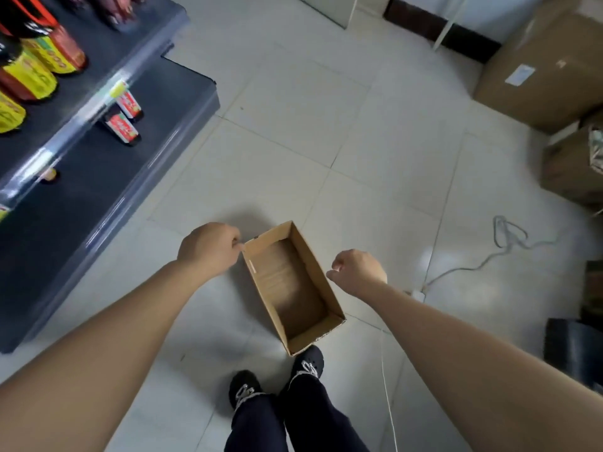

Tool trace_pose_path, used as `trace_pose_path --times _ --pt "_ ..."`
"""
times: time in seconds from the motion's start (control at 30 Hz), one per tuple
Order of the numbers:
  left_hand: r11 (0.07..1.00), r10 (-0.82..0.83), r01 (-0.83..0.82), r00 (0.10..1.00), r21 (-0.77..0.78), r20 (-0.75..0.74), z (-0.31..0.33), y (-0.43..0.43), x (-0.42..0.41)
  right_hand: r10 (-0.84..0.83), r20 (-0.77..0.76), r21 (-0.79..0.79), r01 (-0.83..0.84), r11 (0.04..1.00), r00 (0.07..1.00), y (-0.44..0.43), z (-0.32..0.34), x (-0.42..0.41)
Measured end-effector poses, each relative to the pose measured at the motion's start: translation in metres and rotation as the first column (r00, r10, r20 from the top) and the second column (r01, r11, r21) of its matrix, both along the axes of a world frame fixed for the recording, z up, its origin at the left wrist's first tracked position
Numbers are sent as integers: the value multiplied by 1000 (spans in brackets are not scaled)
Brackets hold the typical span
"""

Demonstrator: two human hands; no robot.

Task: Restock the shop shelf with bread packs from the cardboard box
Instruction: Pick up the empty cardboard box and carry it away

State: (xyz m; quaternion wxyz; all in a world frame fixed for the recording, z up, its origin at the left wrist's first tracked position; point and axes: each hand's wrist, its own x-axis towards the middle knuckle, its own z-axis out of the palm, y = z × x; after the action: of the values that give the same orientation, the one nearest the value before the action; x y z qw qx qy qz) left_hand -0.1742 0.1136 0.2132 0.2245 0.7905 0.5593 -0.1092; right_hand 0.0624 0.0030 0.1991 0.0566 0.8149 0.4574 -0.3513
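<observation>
Down at the bottom of the frame, the right shoe [306, 360] was touching the near end of the cardboard box [293, 285], which lay open-topped on the floor tiles at lower centre. One careless step there would likely have shoved or crumpled it. The box showed only its bare brown bottom, and no bread packs were visible anywhere, so there was probably nothing left to carry across.

Left of the box, the left hand [208, 246] had its fingers [237, 243] curled onto the far left corner of the rim, pinching the cardboard. A lift from that one corner would probably have let the box swing and the thin wall buckle. Right of the box, the right hand [359, 269] hovered just beside the long wall without touching it, its fingers loosely curled around nothing. A thin white cord [388, 386] ran down the frame below that arm and could have snagged on a reach.

Further out at the right, a grey cable [473, 265] looped across the tiles, a trip hazard for anyone stepping that way. The dark shelf [98, 190] filled the left side, with bottles [49, 57] at upper left that a swinging box could have knocked. Big cartons [548, 70] sat at upper right.
</observation>
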Motion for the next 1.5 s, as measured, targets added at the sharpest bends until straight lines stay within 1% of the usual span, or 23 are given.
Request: trace_pose_path --times 0.2,0.37,0.43,0.47,0.57,0.63,0.7,0.77,0.8,0.87,0.97,1.03,1.1,1.17,1.2,1.3,1.33,1.4,1.47,1.5 --pt "996 -7 1 998 -93 -64 -110 17 33 -167 2 -171 165 971 986 -31 -117 19" --pt "990 -62 47 993 -133 -105 -220 31 47 -355 32 -301 348 888 934 -60 -233 27" --pt "988 -92 74 987 -139 -128 -264 33 51 -469 81 -333 467 819 880 -74 -275 29" --pt "987 -109 90 983 -132 -147 -290 35 53 -535 104 -355 534 767 838 -82 -301 29" --pt "989 -116 96 975 -109 -192 -335 40 53 -687 113 -422 661 621 718 -95 -340 29" --pt "991 -78 48 965 -125 -250 -368 46 55 -760 69 -471 693 546 646 -101 -369 30" --pt "988 -11 -32 959 -148 -283 -394 51 56 -822 23 -469 732 494 570 -105 -390 33" --pt "974 84 -132 965 -183 -248 -413 58 57 -869 8 -426 788 445 494 -109 -406 37" --pt "969 129 -168 969 -181 -212 -418 61 57 -884 3 -403 810 427 468 -110 -409 39" --pt "971 176 -202 966 -129 -188 -421 65 54 -891 14 -372 830 416 454 -111 -409 41" --pt "980 163 -185 956 -71 -244 -415 61 47 -915 30 -285 881 378 403 -110 -409 48" --pt "977 206 -215 944 -6 -257 -408 56 41 -924 34 -241 900 363 382 -106 -403 53" --pt "973 231 -217 932 78 -279 -397 53 34 -917 29 -196 902 385 398 -101 -393 58" --pt "970 235 -207 933 128 -273 -385 54 27 -913 -22 -112 906 408 408 -93 -380 64" --pt "966 252 -225 935 130 -250 -377 56 23 -915 -54 -77 912 402 399 -88 -372 67" --pt "943 330 -317 927 97 -178 -343 59 14 -913 -159 -58 919 389 376 -66 -338 69" --pt "935 353 -342 922 92 -162 -329 60 11 -898 -196 -68 908 414 395 -58 -324 70" --pt "919 394 -385 911 87 -122 -297 62 9 -841 -224 -52 856 515 493 -44 -292 76" --pt "904 425 -418 902 92 -76 -260 68 10 -782 -215 12 802 597 585 -30 -256 83" --pt "896 440 -434 896 94 -55 -240 71 13 -762 -207 47 784 619 614 -23 -235 87"
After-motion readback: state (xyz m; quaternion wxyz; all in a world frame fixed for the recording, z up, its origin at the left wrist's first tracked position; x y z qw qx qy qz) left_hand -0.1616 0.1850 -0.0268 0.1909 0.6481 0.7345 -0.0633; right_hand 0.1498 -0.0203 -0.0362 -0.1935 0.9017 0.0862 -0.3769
